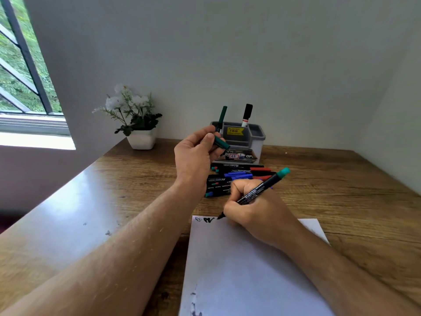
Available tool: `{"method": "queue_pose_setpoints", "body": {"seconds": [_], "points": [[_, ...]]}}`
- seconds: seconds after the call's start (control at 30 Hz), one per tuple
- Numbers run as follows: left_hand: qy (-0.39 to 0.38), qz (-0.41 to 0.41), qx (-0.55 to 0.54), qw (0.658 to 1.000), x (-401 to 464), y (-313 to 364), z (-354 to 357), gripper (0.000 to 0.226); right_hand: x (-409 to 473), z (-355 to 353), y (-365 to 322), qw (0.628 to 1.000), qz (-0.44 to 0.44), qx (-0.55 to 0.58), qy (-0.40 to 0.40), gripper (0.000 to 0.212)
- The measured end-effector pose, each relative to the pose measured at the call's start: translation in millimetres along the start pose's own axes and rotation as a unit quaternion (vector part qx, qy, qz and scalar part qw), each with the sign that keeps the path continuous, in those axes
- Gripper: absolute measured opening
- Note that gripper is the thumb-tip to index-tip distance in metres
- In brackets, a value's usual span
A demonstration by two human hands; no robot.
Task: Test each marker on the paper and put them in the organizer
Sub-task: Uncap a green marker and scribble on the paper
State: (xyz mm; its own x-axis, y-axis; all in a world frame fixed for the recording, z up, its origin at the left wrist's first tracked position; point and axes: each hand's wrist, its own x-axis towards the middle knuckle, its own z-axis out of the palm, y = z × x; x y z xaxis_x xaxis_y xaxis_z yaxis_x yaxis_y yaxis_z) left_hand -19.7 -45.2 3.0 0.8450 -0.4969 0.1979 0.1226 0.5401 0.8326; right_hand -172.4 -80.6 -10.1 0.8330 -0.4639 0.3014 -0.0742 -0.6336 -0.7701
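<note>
My right hand (255, 208) grips a black marker with a teal end (264, 185), its tip touching the top edge of the white paper (246, 270) beside two small scribbles (206, 220). Raised above the table, my left hand (196, 153) pinches the marker's green cap (222, 142). Behind it stands the grey organizer (246, 137), which holds a green marker (222, 116) and a black-capped marker (247, 115). A pile of several markers (237, 176) with red, blue and green caps lies between the organizer and the paper.
A white pot of white flowers (139, 124) stands at the back left against the wall. The wooden table (353, 201) runs to the wall behind and to the right. A barred window (25, 71) is at the far left.
</note>
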Motion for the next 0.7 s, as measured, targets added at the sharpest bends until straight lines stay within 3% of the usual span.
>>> {"method": "queue_pose_setpoints", "body": {"seconds": [0.27, 0.7], "points": [[-0.002, 0.003, 0.009, 1.000, -1.2, -1.8, 0.3, 0.018, 1.6, 3.4, 0.5, 0.998, 0.023, -0.052, 0.000, 0.020], [-0.004, 0.004, 0.009, 1.000, -0.1, -1.4, -1.2, 0.018, 3.1, 4.6, 1.1, 0.999, 0.026, -0.040, -0.002, 0.021]]}}
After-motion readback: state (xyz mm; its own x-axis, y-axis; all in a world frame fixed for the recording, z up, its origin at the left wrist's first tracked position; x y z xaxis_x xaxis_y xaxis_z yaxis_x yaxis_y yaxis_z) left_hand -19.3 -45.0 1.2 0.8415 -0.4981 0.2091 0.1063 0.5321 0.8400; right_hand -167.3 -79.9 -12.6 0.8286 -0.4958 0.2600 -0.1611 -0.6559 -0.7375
